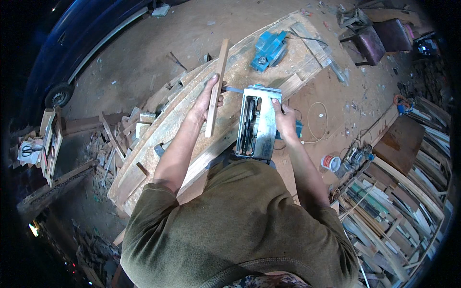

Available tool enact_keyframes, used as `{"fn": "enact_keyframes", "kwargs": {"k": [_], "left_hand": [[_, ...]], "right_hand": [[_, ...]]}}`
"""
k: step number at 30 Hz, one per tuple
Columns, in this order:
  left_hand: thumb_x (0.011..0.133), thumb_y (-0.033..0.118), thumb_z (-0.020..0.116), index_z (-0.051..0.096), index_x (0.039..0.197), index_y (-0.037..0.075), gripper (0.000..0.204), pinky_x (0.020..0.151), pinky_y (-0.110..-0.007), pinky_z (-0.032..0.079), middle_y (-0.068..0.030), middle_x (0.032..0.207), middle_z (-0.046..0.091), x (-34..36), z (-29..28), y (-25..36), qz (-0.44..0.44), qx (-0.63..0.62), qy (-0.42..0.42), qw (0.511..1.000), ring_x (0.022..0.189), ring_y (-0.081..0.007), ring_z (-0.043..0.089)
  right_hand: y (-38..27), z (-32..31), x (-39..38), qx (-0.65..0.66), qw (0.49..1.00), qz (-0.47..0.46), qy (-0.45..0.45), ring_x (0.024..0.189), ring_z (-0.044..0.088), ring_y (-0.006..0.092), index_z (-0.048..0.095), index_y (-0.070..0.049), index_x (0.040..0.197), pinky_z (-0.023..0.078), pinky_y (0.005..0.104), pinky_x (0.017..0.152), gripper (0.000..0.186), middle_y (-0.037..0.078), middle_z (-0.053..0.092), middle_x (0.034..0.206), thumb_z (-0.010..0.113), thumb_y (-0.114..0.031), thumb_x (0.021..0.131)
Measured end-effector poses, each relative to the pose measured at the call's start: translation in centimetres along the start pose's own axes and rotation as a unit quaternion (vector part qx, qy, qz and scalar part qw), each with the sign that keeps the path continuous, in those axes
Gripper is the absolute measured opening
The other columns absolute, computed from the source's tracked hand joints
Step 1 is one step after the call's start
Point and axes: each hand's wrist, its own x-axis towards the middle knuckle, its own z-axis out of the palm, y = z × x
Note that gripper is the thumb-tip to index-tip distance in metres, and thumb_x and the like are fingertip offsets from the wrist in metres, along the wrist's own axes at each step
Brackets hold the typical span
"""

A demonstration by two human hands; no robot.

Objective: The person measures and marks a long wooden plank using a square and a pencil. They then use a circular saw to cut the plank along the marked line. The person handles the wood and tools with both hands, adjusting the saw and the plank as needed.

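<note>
A circular saw [259, 122] is turned with its silver base plate up, in front of my body. My right hand [285, 118] is closed on its right side, thumb pressed on the plate. A flat metal bar [233, 90] reaches from the saw's far end to a narrow wooden strip [218, 81]. Around the middle of that strip my left hand [208, 101] is closed, fingers wrapped behind it. Whether the bar is fixed to the strip is hidden by my fingers. Beyond the saw, a blue electric planer [270, 50] lies on the wooden workbench [192, 103].
Sawdust and a small wooden block [142, 169] lie on the bench. To the right stand a white bucket [330, 162] and a rack of stacked timber [379, 206]. A loose cable [319, 139] loops over the ground. A blue vehicle [72, 43] is at the far left.
</note>
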Motion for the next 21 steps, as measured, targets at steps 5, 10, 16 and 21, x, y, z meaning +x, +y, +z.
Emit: {"fn": "enact_keyframes", "kwargs": {"k": [5,10,16,21], "left_hand": [[0.091,0.067,0.060,0.059,0.116,0.003,0.069,0.050,-0.022,0.042,-0.0063,0.098,0.060,-0.2,0.6,-1.9,0.027,-0.073,-0.012,0.997,0.061,-0.0077,0.047],[0.092,0.068,0.058,0.058,0.118,0.004,0.069,0.050,-0.021,0.041,-0.0077,0.099,0.061,-0.3,2.4,-1.6,0.003,-0.054,-0.006,0.999,0.062,-0.0074,0.047],[0.095,0.072,0.048,0.061,0.112,0.002,0.072,0.045,-0.022,0.041,-0.0086,0.096,0.062,0.5,2.5,-2.5,0.015,-0.068,-0.033,0.997,0.056,-0.0091,0.046],[0.098,0.070,0.043,0.063,0.108,0.004,0.070,0.042,-0.023,0.040,-0.0097,0.099,0.065,2.3,2.0,-2.5,-0.001,-0.066,-0.069,0.995,0.052,-0.0098,0.047]], "right_hand": [[-0.3,-0.1,-0.4,-0.009,1.000,-0.003,0.014,0.068,0.056,0.0153,0.070,0.005,0.084,0.046,0.0350,0.067,0.055,0.009,0.065,0.072,0.063,-0.048,0.098],[-0.4,-0.1,-0.3,-0.045,0.999,-0.007,0.013,0.064,0.050,0.0108,0.070,0.004,0.081,0.043,0.0315,0.060,0.055,0.003,0.061,0.067,0.063,-0.047,0.099],[-0.8,-0.4,-0.4,-0.037,0.999,0.003,0.013,0.069,0.055,0.0119,0.072,0.007,0.091,0.046,0.0309,0.065,0.055,0.006,0.066,0.073,0.062,-0.047,0.100],[-1.3,-0.3,-1.0,-0.019,1.000,0.025,-0.002,0.073,0.058,0.0132,0.072,0.008,0.100,0.048,0.0313,0.070,0.056,0.009,0.069,0.080,0.062,-0.047,0.100]]}}
